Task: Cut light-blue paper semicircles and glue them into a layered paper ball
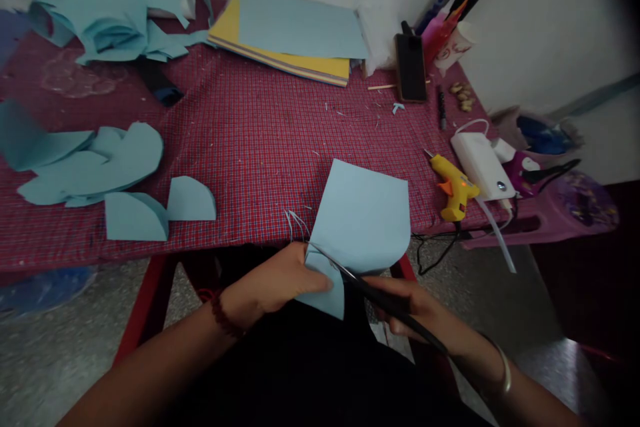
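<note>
A light blue paper sheet (pixel 365 213) with one rounded corner hangs over the table's front edge. My left hand (pixel 287 280) pinches its lower left part, thumb lying on a partly cut piece (pixel 327 297) with a curved side. In my right hand (pixel 407 303) is a pair of scissors (pixel 377 297) with dark handles, my fingers wrapped round them. The blades lie across the paper, pointing up and left toward my left hand. Two quarter-round paper pieces, one (pixel 137 217) beside the other (pixel 193 199), rest left of my hands.
Cut blue paper (pixel 115 153) and scraps (pixel 120 7) pile up at left. A stack of coloured sheets (pixel 300 27) lies at the back. To the right are a phone (pixel 411 67), a marker (pixel 442 107), a yellow glue gun (pixel 453 187) with its cord, and a white power box (pixel 480 163).
</note>
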Demonstrator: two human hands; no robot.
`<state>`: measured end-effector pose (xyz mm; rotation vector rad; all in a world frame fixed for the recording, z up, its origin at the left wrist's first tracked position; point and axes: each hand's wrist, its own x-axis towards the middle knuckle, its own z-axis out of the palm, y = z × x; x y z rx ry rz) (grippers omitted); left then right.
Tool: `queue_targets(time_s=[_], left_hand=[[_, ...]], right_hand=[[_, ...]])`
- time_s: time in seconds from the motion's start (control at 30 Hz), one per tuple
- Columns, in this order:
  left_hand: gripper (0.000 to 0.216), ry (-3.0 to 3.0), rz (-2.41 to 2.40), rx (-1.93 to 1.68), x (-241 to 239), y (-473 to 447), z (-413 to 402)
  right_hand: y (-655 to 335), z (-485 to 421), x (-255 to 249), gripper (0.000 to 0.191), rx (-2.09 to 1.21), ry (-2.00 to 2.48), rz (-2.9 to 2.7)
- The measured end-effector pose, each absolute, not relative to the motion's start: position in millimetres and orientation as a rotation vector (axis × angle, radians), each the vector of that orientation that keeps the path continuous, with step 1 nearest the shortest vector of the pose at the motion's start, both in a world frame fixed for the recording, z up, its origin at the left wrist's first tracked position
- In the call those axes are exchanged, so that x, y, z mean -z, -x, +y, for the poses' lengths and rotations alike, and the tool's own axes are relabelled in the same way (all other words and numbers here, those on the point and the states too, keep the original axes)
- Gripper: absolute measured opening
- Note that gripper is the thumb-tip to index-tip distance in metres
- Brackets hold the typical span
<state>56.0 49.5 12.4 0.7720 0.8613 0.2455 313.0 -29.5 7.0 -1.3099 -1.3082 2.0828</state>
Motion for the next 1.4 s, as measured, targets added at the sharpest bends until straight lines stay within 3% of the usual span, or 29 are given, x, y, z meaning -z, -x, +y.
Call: queue_targets(time_s=[0.33, 0.57, 0.97, 1.4], left_hand=[[0.02, -0.658, 0.84, -0.313, -15.1, -58.1, 48.3], [0.025, -0.577, 0.728, -0.263, -6.8, -50.7, 43.0], [0.019, -0.507, 0.758, -0.237, -2.3, -52.2, 34.5], [0.017, -0.58, 0.782, -0.243, -1.2, -52.5, 34.7]], right_hand=[[-300.7, -24.4, -14.1, 0.079, -2.032, 1.288, -1.434], [-301.6, -22.9, -7.2, 0.082, -2.208, 1.158, -1.29], [-289.4, -31.3, -7.7, 0.078, -2.005, 1.256, -1.46], [-284.8, -43.6, 8.3, 0.076, -2.084, 1.258, -1.15]])
